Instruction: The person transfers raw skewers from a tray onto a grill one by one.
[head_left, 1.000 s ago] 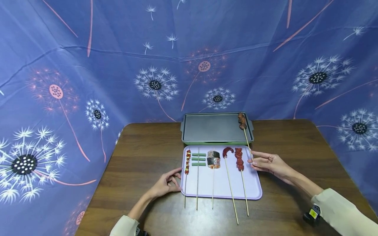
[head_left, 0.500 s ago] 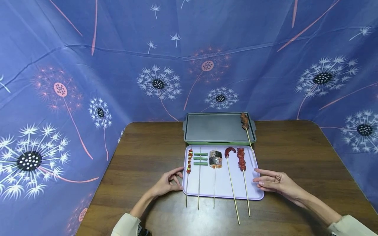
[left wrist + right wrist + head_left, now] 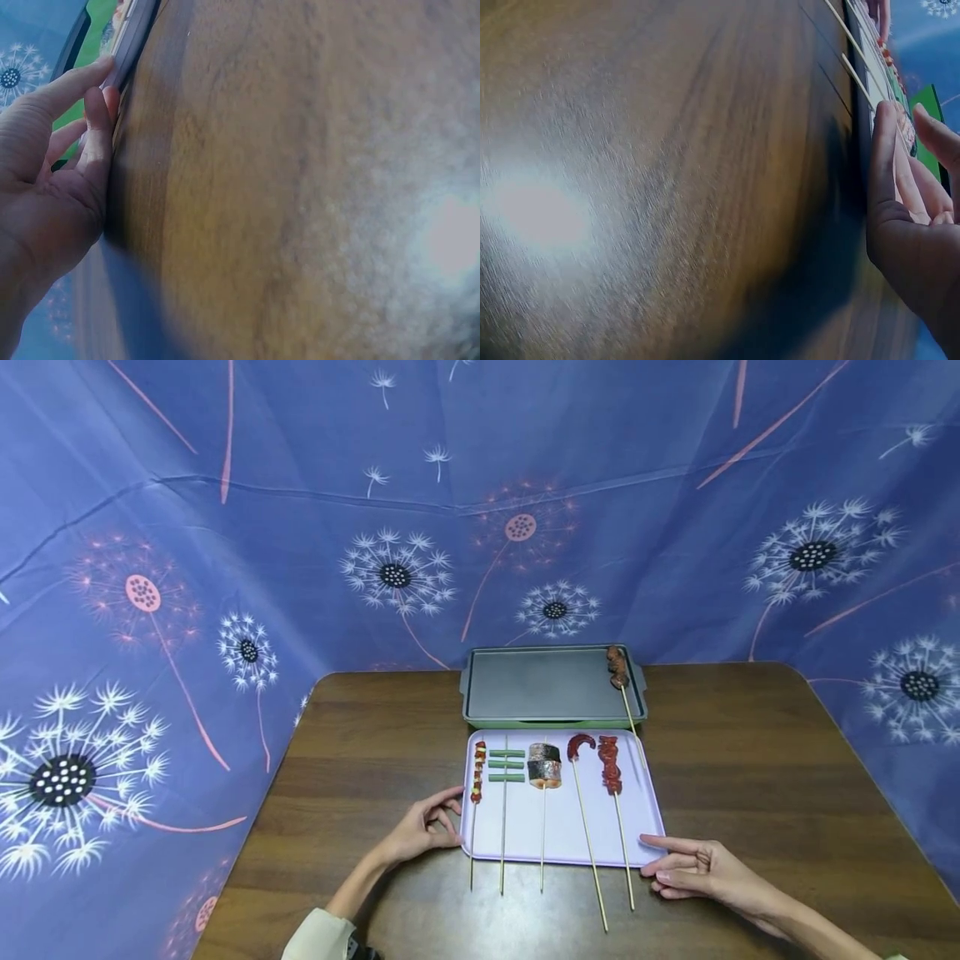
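My left hand [image 3: 423, 827] is at the left edge of a lilac tray [image 3: 562, 835], its index fingertip and thumb at the rim. On the tray lie skewers: a thin red-and-yellow one [image 3: 478, 772], green bean pieces [image 3: 506, 765], fish chunks [image 3: 544, 766], a curled dark-red tentacle [image 3: 581, 746] and red meat [image 3: 611, 766]. A browned meat skewer [image 3: 617, 667] rests on a dark griddle plate [image 3: 532, 685], its stick slanting over the tray's right side. My right hand [image 3: 697, 870], holding nothing, has its fingers extended at the tray's lower right corner.
The griddle has a green base [image 3: 525, 724] and stands directly behind the tray, near the back edge of the wooden table [image 3: 375, 735]. Several skewer sticks overhang the tray's front rim. A blue dandelion-patterned cloth [image 3: 300, 568] hangs behind and to the sides.
My right hand has let go of the browned meat skewer's stick and moved down along the tray's right side to its front corner. My left hand stays at the left rim.
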Demonstrator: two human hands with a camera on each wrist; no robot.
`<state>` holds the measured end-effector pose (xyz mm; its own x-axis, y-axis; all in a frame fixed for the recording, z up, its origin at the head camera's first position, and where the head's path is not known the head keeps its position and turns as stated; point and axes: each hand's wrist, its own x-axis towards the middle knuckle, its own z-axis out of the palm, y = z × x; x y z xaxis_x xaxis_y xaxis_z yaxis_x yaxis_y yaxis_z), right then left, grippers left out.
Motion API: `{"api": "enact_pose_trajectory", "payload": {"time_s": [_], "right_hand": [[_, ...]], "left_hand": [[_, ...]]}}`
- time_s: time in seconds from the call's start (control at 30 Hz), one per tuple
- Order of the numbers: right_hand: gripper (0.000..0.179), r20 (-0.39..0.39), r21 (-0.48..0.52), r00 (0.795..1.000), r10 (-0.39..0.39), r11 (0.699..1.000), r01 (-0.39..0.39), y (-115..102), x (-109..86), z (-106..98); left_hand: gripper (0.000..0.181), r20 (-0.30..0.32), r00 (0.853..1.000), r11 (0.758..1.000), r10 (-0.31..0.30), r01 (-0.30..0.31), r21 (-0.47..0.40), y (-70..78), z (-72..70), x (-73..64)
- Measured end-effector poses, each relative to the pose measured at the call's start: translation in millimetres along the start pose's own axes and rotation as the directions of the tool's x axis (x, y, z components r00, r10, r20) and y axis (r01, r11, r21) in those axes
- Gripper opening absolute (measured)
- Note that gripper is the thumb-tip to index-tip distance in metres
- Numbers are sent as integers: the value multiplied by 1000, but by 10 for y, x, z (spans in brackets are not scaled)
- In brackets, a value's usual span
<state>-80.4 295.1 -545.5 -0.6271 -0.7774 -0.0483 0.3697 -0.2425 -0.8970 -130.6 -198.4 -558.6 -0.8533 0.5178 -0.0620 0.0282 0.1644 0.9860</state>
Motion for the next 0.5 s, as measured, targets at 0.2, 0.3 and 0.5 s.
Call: {"api": "enact_pose_trajectory", "payload": {"time_s": [0.2,0.3,0.5], "right_hand": [[51,-66,-40,998,-12,999,9,95,35,108],[50,-102,-53,994,-26,998,21,149,49,136],[50,-143,-70,989,-46,997,36,211,43,158]], "left_hand": [[80,16,999,999,36,-36,-11,-3,-34,-5],[79,22,999,999,46,-46,-12,-7,-47,8],[80,29,999,999,40,-39,-19,-40,-28,14]]}}
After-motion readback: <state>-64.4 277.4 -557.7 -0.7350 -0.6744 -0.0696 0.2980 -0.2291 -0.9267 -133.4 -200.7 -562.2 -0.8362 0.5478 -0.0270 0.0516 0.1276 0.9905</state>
